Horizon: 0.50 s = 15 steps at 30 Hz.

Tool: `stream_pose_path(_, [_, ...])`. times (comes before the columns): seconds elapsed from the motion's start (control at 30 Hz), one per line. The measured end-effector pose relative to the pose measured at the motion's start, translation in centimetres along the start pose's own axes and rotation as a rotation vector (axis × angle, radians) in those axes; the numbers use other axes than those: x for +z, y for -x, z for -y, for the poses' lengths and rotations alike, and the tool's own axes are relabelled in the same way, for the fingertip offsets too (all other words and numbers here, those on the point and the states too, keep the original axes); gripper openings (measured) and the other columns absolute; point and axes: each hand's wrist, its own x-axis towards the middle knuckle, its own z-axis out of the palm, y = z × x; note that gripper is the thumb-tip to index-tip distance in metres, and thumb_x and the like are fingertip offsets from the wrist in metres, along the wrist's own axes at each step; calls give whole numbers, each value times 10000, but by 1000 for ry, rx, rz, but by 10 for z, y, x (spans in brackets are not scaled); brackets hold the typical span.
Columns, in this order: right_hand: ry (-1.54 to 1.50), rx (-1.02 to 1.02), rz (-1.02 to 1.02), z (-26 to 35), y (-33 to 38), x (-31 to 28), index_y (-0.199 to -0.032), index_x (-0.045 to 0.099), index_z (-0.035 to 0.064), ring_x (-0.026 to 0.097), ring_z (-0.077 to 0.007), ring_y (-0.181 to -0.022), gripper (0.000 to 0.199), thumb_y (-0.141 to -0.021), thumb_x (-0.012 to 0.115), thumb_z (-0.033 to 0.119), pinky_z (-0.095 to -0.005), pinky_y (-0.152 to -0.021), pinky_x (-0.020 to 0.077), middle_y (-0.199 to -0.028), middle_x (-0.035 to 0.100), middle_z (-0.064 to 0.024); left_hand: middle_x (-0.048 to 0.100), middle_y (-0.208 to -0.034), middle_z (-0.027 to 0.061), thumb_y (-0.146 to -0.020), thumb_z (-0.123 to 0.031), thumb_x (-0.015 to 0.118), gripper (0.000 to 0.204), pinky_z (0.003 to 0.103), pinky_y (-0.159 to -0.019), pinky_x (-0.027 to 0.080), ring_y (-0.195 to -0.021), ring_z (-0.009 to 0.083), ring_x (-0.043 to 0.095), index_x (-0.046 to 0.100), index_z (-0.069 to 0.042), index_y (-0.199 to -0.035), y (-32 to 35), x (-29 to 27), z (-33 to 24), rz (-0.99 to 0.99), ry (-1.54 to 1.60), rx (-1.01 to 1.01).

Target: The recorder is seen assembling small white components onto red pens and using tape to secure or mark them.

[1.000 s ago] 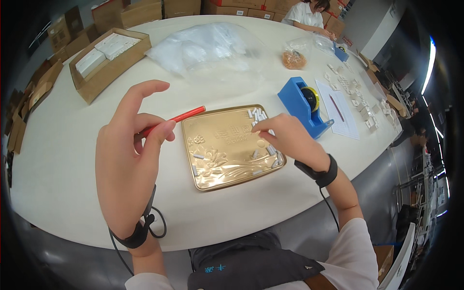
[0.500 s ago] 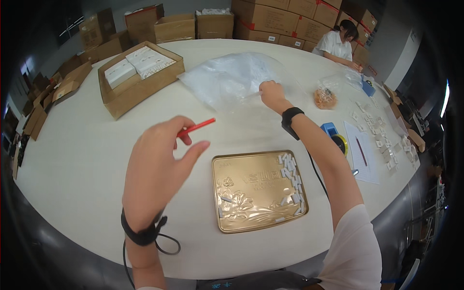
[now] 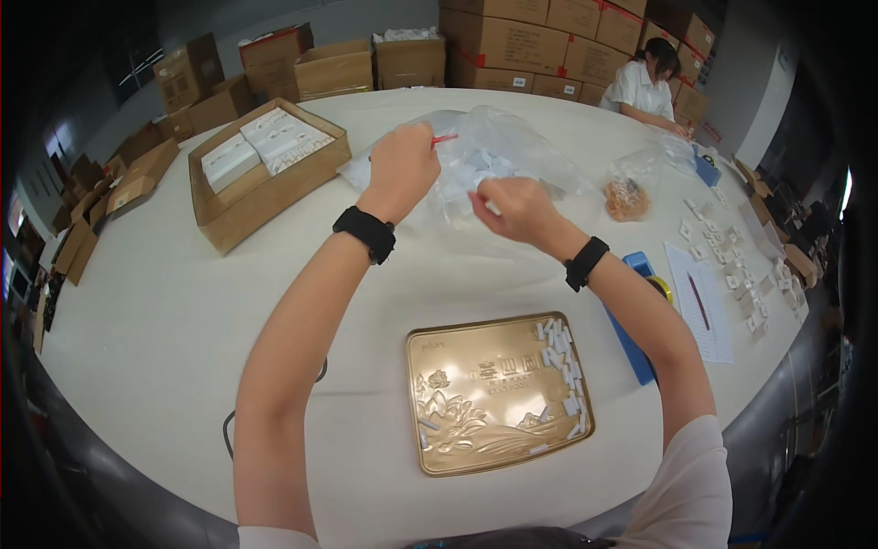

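A large clear plastic bag (image 3: 540, 156) lies across the far middle of the table, its mouth spread and loose white pieces (image 3: 489, 166) showing inside. My left hand (image 3: 402, 172) is closed at the bag's left side, with a thin red stick (image 3: 445, 139) poking out of its fingers. My right hand (image 3: 523, 212) pinches the bag's near edge; its fingertips are partly hidden. Nearer to me sits a shallow gold metal tray (image 3: 485, 375) with an embossed flower pattern. Small white cylindrical pieces (image 3: 562, 366) cluster along its right side, and a few lie at its left edge.
An open cardboard box (image 3: 265, 215) of white packs stands far left. Right of my right arm are a blue tape dispenser (image 3: 637, 265), a paper sheet (image 3: 713, 311) with a pen (image 3: 699, 302), and scattered white parts (image 3: 732, 252). Beyond sit a bag of orange items (image 3: 626, 197) and a co-worker (image 3: 645, 91).
My left hand has moved forward and right to the bag, carrying the red stick. My right hand has come nearer with the bag's edge, and the bag's mouth has been spread open.
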Motion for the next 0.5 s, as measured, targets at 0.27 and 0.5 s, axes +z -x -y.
stream_pose_path(0.27, [-242, 345, 308, -78, -15, 143, -1112, 571, 3, 329, -366, -1255, 582, -743, 650, 448, -522, -1013, 243, -1270, 432, -236, 631, -743, 167, -744, -90, 610, 111, 367, -623, 469, -688, 315, 604, 607, 4, -804, 16, -30, -25, 3, 120, 42])
stream_pose_path(0.5, [-100, 651, 781, -45, -32, 160, -1269, 497, 104, 384, -381, -1230, 651, -730, 649, 436, -500, -1023, 282, -1333, 396, -209, 635, -743, 154, -748, -80, 608, 99, 364, -622, 462, -685, 309, 601, 590, -7, -812, 37, -42, -7, 35, 32, 16])
